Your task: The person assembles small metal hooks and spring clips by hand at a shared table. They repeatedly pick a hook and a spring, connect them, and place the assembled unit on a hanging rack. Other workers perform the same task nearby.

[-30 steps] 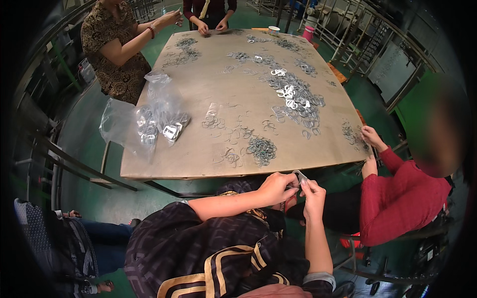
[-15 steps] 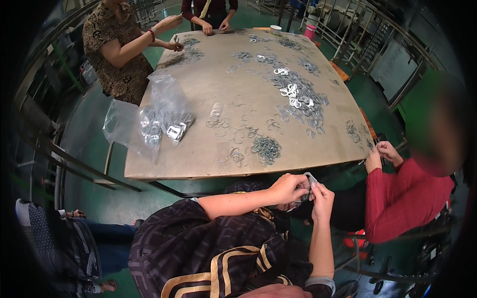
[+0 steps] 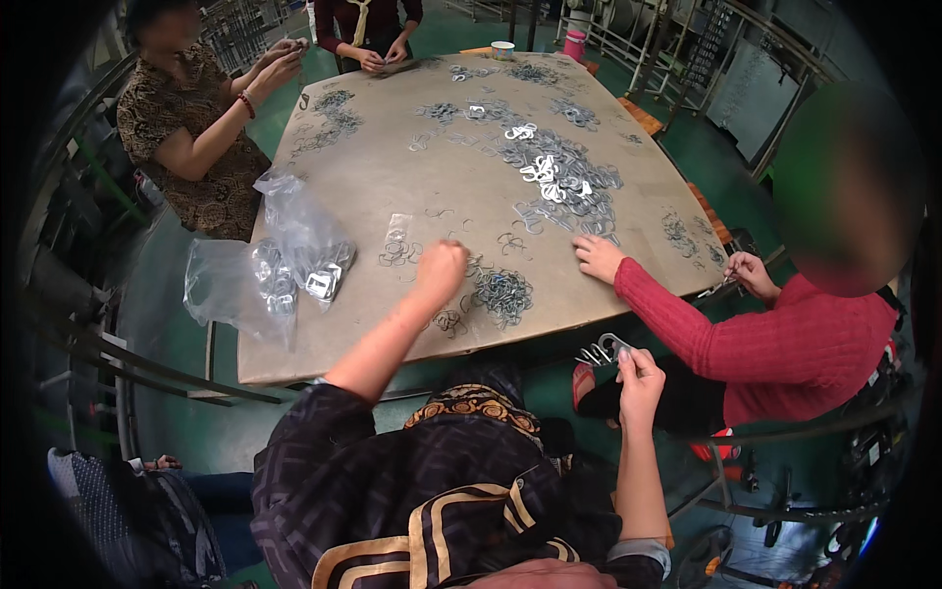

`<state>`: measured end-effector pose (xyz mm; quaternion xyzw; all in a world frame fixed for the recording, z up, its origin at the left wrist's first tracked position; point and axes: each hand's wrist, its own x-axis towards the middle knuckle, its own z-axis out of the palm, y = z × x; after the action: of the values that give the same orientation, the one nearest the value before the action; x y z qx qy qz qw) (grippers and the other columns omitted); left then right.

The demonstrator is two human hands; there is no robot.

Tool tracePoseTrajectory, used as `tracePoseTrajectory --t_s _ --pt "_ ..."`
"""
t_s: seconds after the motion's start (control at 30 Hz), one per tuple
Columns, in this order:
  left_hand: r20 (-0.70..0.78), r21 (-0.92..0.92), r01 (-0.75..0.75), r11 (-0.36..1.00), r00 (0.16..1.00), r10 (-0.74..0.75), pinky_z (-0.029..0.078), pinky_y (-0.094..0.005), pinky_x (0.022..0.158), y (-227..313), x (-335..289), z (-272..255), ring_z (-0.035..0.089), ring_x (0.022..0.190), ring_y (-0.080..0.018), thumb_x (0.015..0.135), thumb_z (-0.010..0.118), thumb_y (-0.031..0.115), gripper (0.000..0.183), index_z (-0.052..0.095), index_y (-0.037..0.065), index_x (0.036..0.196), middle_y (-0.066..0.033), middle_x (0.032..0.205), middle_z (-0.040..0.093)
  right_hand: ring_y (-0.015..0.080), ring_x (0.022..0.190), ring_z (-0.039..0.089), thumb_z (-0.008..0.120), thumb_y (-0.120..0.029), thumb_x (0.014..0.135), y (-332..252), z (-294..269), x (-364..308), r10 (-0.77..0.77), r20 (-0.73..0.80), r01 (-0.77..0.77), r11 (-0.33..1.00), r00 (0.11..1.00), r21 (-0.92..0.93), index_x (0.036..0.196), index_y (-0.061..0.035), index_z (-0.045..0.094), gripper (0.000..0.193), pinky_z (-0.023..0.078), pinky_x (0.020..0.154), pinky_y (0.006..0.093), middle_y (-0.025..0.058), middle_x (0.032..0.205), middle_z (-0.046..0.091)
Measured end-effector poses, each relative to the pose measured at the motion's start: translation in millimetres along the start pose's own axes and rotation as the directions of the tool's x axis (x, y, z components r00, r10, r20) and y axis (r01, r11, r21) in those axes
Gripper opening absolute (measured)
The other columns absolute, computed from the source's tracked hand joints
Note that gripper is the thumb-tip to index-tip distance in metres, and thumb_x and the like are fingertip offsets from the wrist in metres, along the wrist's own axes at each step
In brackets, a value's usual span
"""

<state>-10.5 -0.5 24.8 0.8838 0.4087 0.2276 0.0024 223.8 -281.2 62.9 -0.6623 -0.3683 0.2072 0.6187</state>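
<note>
Right hand [image 3: 642, 383] pinches a grey clip [image 3: 613, 342] at its near end, thumb against fingers, just off the near edge of the bench [image 3: 363, 182]. Thin wires [image 3: 592, 354] splay off the clip's left side; how they attach is too small to tell.

Clip looks like metal: should be light, stiff, hard to break, a bit slick. Best hold is a thumb-and-finger pinch on the end away from the wires, as now; a grip across the wires could snag or shift them.

Left hand [image 3: 444, 267] is curled closed over the near part of the bench, just left of the ring pile [image 3: 502, 296]. Can't tell if it pinches anything. Rings look thin and springy, likely to tangle; take one by its bend from the pile's edge.

Bag [image 3: 285, 191] sits left. Farther right, a red-sleeved co-worker's hand [image 3: 597, 258] rests near the clip pile [image 3: 569, 177].
</note>
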Motion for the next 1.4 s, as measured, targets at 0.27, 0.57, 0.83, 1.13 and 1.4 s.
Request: tracePoseTrajectory --t_s 0.27,0.57,0.83,1.13,1.4 --pt "0.362 0.294 -0.239 0.925 0.924 0.124 0.056 -0.0393 0.066 -48 1 8 0.069 0.073 -0.0298 0.071 0.062 0.008 0.008 0.069 0.008 0.068 -0.0139 0.074 0.069 0.0049 0.057 0.047 0.063 -0.004 0.090 12 0 8 -0.010 0.035 0.011 0.999 0.999 -0.043 0.092 0.0067 0.068 0.012 0.036 0.050 0.0219 0.0008 0.073 0.053" --pt "0.273 -0.820 0.176 0.544 0.957 0.102 0.052 -0.0313 0.070 66 -2 -27 0.065 0.071 -0.0184 0.072 0.066 0.007 0.007 0.066 0.001 0.077 -0.0098 0.074 0.067 0.0102 0.058 0.052 0.067 -0.002 0.084 24 10 11 -0.140 0.187 0.166 0.977 0.972 -0.131 0.090 0.0044 0.069 0.009 0.039 0.053 0.0249 0.0060 0.072 0.060" --pt "0.114 -0.855 -0.077 0.513 0.937 0.330 0.046 -0.0371 0.087 160 -20 -25 0.061 0.094 -0.0276 0.074 0.068 0.006 0.010 0.060 0.004 0.078 -0.0118 0.094 0.064 0.0229 0.069 0.063 0.064 0.001 0.082 8 19 8 -0.163 0.279 0.229 0.947 0.946 -0.224 0.097 0.0027 0.069 0.015 0.048 0.062 0.0319 0.0112 0.079 0.063" --pt "0.292 -0.817 0.080 0.572 0.912 0.289 0.049 -0.0365 0.083 160 -17 -16 0.063 0.089 -0.0280 0.074 0.066 0.006 0.009 0.059 0.001 0.077 -0.0133 0.091 0.065 0.0232 0.067 0.062 0.064 0.001 0.082 14 20 13 -0.093 0.264 0.161 0.954 0.960 -0.251 0.096 0.0021 0.069 0.014 0.048 0.061 0.0321 0.0112 0.079 0.063" --pt "0.373 -0.903 0.266 0.337 0.875 0.309 0.050 -0.0319 0.077 158 -9 7 0.064 0.085 -0.0221 0.079 0.064 0.007 0.009 0.059 0.000 0.083 -0.0108 0.085 0.065 0.0196 0.065 0.060 0.066 0.000 0.082 20 17 23 -0.125 0.301 0.200 0.952 0.945 -0.231 0.094 0.0029 0.068 0.012 0.046 0.058 0.0308 0.0102 0.077 0.062"
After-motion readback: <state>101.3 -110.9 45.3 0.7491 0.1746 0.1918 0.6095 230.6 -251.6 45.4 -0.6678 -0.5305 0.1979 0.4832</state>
